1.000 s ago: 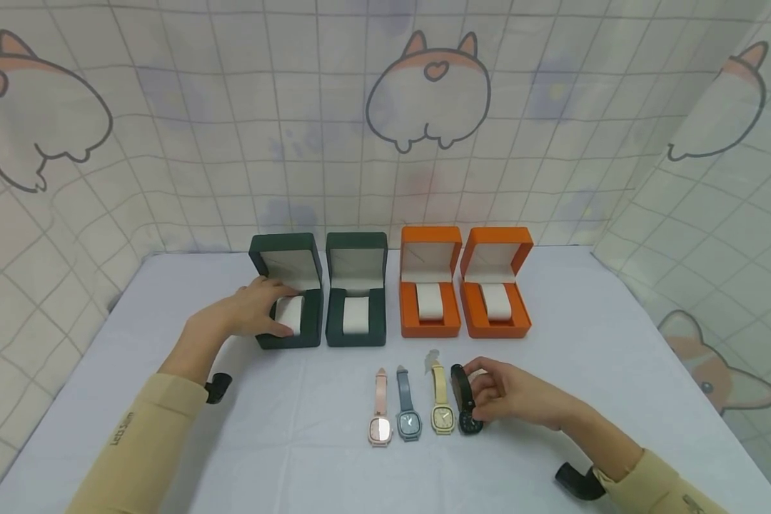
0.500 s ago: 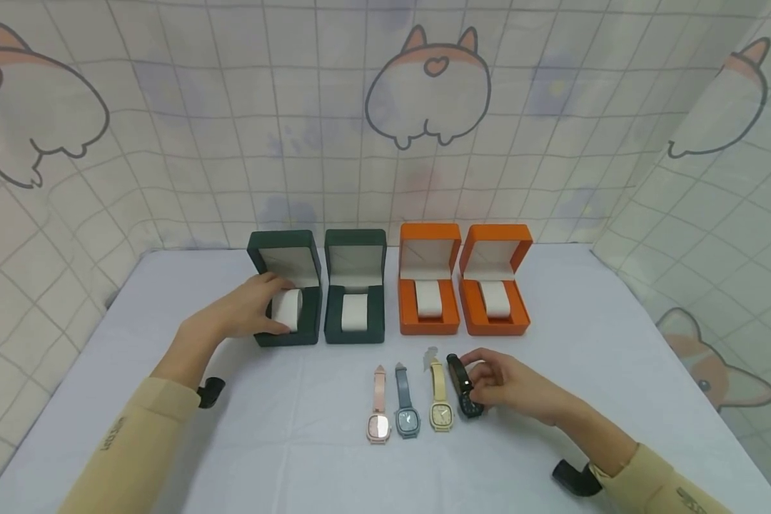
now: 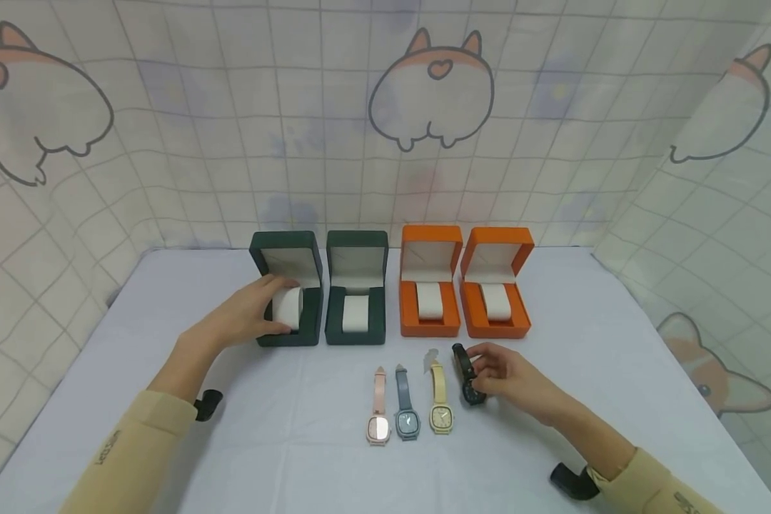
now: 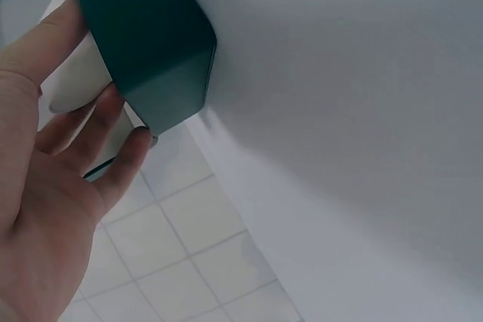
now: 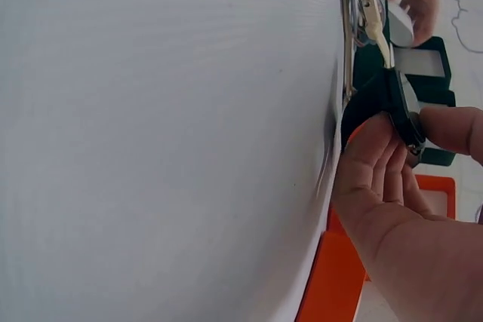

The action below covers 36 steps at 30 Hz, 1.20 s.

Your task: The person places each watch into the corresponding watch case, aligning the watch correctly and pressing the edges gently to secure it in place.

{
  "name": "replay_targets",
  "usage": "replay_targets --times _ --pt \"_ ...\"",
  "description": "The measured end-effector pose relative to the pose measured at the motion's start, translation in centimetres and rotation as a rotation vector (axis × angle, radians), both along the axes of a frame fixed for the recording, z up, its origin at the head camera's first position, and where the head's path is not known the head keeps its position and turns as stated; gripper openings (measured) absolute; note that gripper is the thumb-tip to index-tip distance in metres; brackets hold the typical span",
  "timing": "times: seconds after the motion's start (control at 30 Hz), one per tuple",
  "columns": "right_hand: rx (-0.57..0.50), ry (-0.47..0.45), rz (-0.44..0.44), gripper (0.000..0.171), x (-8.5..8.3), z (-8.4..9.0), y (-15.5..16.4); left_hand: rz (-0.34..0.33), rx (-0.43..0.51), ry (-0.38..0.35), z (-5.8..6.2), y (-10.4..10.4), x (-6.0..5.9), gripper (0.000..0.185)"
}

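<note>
My left hand [image 3: 257,314] grips the white cushion [image 3: 289,308] inside the leftmost dark green box [image 3: 288,285]; its fingers wrap the box edge [image 4: 162,88] in the left wrist view. My right hand [image 3: 497,375] pinches a black watch [image 3: 467,375] and holds it tilted up off the white table [image 3: 231,442]. The right wrist view shows the black watch [image 5: 392,103] between thumb and fingers. A pink watch [image 3: 378,414], a blue-grey watch [image 3: 406,410] and a yellow watch [image 3: 440,403] lie in a row left of it.
A second green box [image 3: 356,289] and two orange boxes [image 3: 430,282] [image 3: 496,282] stand open in a row, each with a white cushion. A tiled curtain with cartoon prints hangs behind and at both sides.
My right hand has lifted the black watch and carried it a little farther from me. My left hand has raised the cushion slightly in the green box.
</note>
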State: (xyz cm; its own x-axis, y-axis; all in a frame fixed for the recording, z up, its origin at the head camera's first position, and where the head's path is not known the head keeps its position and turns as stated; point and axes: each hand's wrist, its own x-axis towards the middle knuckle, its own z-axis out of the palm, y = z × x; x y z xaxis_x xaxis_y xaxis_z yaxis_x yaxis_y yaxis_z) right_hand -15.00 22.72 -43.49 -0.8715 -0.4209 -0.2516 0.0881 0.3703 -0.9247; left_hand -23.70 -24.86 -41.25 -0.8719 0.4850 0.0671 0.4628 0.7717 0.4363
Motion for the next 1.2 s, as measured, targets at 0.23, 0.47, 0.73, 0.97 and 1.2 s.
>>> replay_targets --times 0.23,0.47,0.73,0.97,1.2 --pt "-0.016 0.036 -0.063 0.052 0.12 -0.15 0.06 0.032 0.064 -0.03 -0.43 -0.08 0.04 0.078" --pt "-0.005 0.072 -0.089 0.05 0.08 0.07 0.12 0.054 0.151 -0.025 -0.64 -0.13 0.14 0.079" --pt "-0.023 0.093 -0.102 0.05 -0.17 0.16 0.06 0.059 0.263 -0.04 -0.68 -0.34 0.33 0.077" --pt "-0.028 0.086 -0.111 0.05 -0.15 0.31 -0.07 0.072 0.3 -0.097 -0.71 -0.7 0.52 0.076" --pt "-0.025 0.085 -0.122 0.049 -0.17 0.55 -0.27 0.12 0.345 -0.156 -0.5 -0.82 0.67 0.081"
